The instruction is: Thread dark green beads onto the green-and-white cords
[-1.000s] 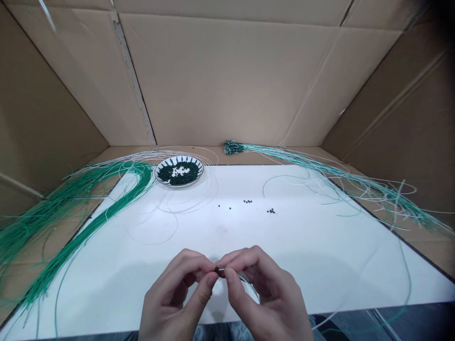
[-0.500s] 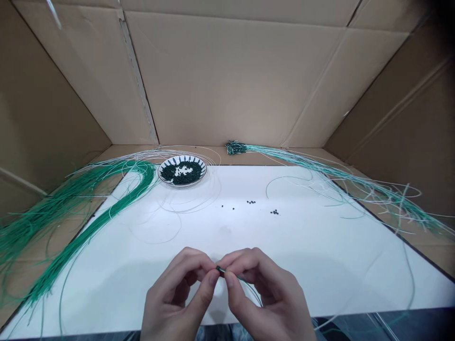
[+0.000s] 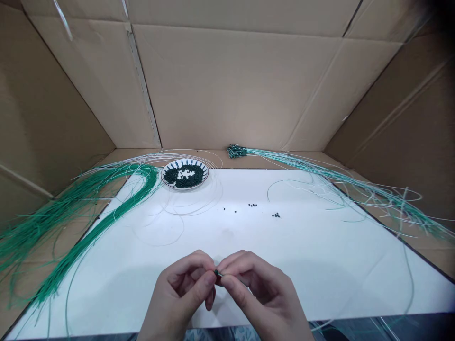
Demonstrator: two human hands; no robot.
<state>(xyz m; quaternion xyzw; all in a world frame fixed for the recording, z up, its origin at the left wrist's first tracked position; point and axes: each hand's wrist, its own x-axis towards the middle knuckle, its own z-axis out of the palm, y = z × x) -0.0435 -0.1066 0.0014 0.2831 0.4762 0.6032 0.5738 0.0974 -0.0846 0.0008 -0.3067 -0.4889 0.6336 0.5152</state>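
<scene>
Near the front of the white board, both my hands meet at the fingertips. With thumb and forefinger my left hand point(image 3: 186, 289) pinches a tiny dark green bead piece point(image 3: 216, 273), mostly covered by the fingers. My right hand point(image 3: 265, 289) is closed in a pinch on a thin green strand just to the right of that piece. Most of the strand is hidden behind the right hand. Farther off, several loose dark beads point(image 3: 276, 215) lie on the board, with another small row of beads point(image 3: 252, 205) behind them.
A patterned plate point(image 3: 174, 165) of dark beads stands at the back left. Long green strands point(image 3: 71, 263) spread down the left side. A bundle with a dark beaded end point(image 3: 236, 151) trails right along the back. Cardboard walls point(image 3: 231, 85) enclose the white board point(image 3: 227, 237).
The view has shifted slightly, so the scene sits a little lower. My fingertips have drawn closer around the bead piece, and less of the green strand shows below my right hand.
</scene>
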